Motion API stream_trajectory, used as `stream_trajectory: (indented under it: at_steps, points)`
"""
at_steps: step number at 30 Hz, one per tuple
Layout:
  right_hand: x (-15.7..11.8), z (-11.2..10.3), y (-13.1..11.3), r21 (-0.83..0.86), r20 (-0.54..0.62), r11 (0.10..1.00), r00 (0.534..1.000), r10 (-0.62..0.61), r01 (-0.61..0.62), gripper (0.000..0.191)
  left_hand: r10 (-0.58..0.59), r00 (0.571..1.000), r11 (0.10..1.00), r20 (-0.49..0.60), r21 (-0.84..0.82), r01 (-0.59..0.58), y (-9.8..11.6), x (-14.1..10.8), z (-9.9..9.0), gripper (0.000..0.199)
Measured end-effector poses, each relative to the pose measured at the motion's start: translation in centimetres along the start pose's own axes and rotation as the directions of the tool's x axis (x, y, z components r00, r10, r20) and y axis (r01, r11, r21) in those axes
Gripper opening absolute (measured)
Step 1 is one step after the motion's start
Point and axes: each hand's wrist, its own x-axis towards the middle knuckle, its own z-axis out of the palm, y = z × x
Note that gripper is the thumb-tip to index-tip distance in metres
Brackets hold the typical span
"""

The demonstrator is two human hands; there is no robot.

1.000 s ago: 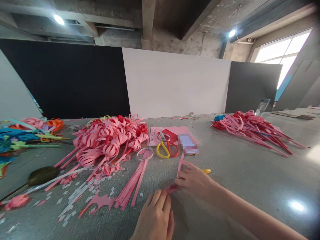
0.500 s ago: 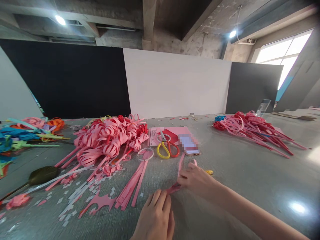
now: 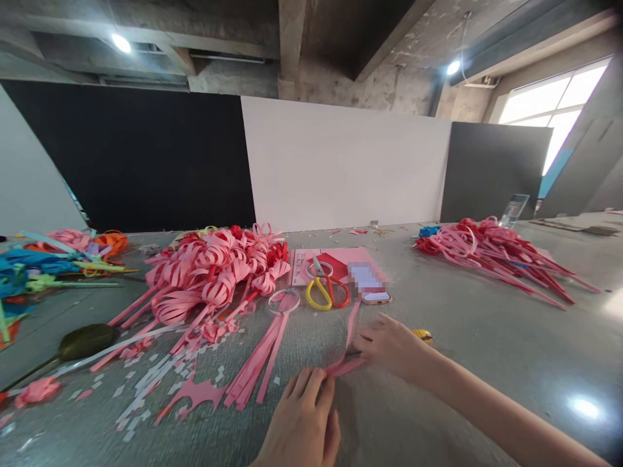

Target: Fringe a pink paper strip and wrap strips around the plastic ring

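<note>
A thin pink paper strip point(image 3: 345, 368) stretches between my two hands just above the table. My left hand point(image 3: 304, 412) is closed with its fingers curled over the strip's left end. Farther right and forward, my right hand point(image 3: 392, 347) is closed on the other end; its fingertips are partly hidden. Another stretch of pink strip point(image 3: 353, 321) runs from the right fingertips toward the phone point(image 3: 377, 298); whether it is the same piece I cannot tell. Scissors point(image 3: 326, 292) with one yellow and one red handle lie beyond my hands.
Pink paper flowers point(image 3: 214, 279) are heaped at the left. Cut pink strips point(image 3: 256, 366) lie beside a white ring point(image 3: 283, 301). More pink and red strips point(image 3: 491, 253) are piled at the right. A small yellow object point(image 3: 422, 335) sits behind my right wrist; paper scraps point(image 3: 141, 383) litter the left.
My right hand has slid slightly to the right along the pink strip, showing more of it. The small yellow object shows more and farther right. My left hand stays nearly in place.
</note>
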Motion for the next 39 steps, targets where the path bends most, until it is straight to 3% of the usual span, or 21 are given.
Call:
stream_trajectory:
  at_steps: [9, 18, 28, 33, 39]
  points:
    - [0.4, -1.9, -0.7, 0.017, -0.028, 0.999, 0.998, 0.049, -0.048, 0.01, 0.09, 0.988, 0.992, -0.123, 0.103, -0.078, -0.7, -0.5, 1.3, 0.035]
    - [1.0, -1.3, -2.6, 0.044, -0.043, 0.997, 0.997, -0.059, 0.061, 0.012, -0.056, 0.995, 0.992, -0.086, 0.112, 0.066, 0.1, -0.5, 0.4, 0.036]
    - [1.2, -0.7, -3.0, -0.012, -0.124, 0.998, 0.99, -0.061, 0.06, 0.011, -0.067, 0.996, 0.992, -0.057, 0.104, 0.072, 0.1, -0.5, 0.5, 0.035]
    - [1.1, -0.8, -2.3, -0.009, -0.204, 0.999, 0.978, 0.043, -0.046, 0.011, 0.048, 0.993, 0.987, -0.104, 0.156, -0.031, -0.5, -0.6, 0.8, 0.037]
    - [0.5, -2.6, 0.2, 0.009, -0.361, 0.953, 0.888, 0.285, -0.303, 0.024, 0.244, 0.95, 0.948, -0.194, 0.254, -0.191, -0.6, -0.8, 1.4, 0.031]
